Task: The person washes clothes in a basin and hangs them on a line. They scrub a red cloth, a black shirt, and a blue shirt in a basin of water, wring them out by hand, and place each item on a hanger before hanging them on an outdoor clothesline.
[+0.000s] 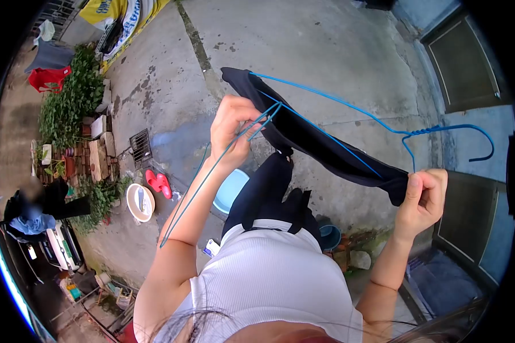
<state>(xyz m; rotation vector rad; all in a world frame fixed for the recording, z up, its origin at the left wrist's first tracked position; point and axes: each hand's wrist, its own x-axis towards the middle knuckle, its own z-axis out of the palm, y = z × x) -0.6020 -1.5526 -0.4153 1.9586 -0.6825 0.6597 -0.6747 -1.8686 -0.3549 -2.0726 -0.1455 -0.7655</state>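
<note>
A black garment (326, 150) with a wide opening, perhaps a waistband, is stretched between my hands. A blue wire hanger (337, 102) runs along it, partly inside the opening, with its hook out to the right. My left hand (234, 130) is closed on the garment's left part. Teal-blue wire (195, 193), apparently a second hanger, passes through that hand and lies along my left forearm. My right hand (423, 200) pinches the garment's right end, beside the hanger's lower bend. I cannot tell where the garment's lower part ends against my dark trousers.
On the concrete stand a light blue basin (231, 191), a cream basin (140, 202) and a dark bucket (329, 236). Red slippers (159, 183) lie near a drain grate (140, 147). Plants (67, 111) and bricks line the left; at far left is a scooter (63, 246) with dark clothing.
</note>
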